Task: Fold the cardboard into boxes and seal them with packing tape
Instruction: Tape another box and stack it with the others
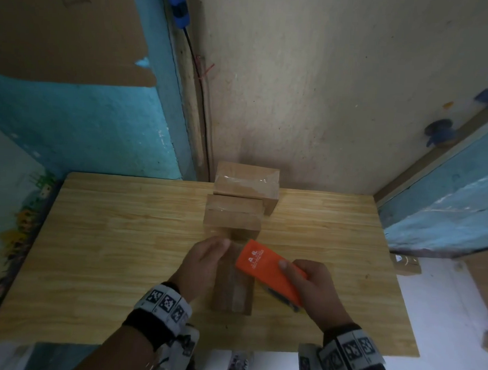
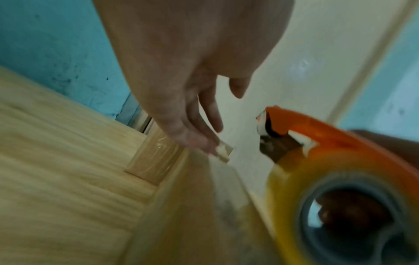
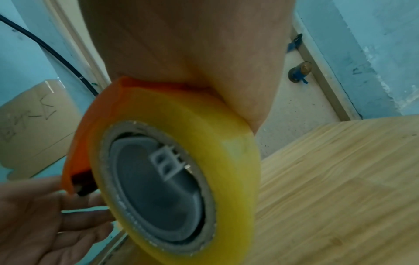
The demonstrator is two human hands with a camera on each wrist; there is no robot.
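A narrow cardboard box (image 1: 232,290) lies lengthwise on the wooden table (image 1: 104,247) in front of me. My left hand (image 1: 214,250) hovers over its far left end with straight, relaxed fingers (image 2: 204,129); I cannot tell whether the fingertips touch the box (image 2: 192,224). My right hand (image 1: 305,277) grips an orange tape dispenser (image 1: 266,272) just above the box's right edge, thumb on top. The yellowish tape roll (image 3: 172,161) fills the right wrist view, and the dispenser's cutter end (image 2: 272,125) points toward the left hand (image 3: 34,215).
Two taped boxes, one (image 1: 247,182) behind the other (image 1: 232,215), stand at the table's back middle against the wall. A cardboard sheet (image 1: 61,30) hangs on the blue wall at the left. A small cardboard piece (image 1: 406,265) lies off the table's right edge.
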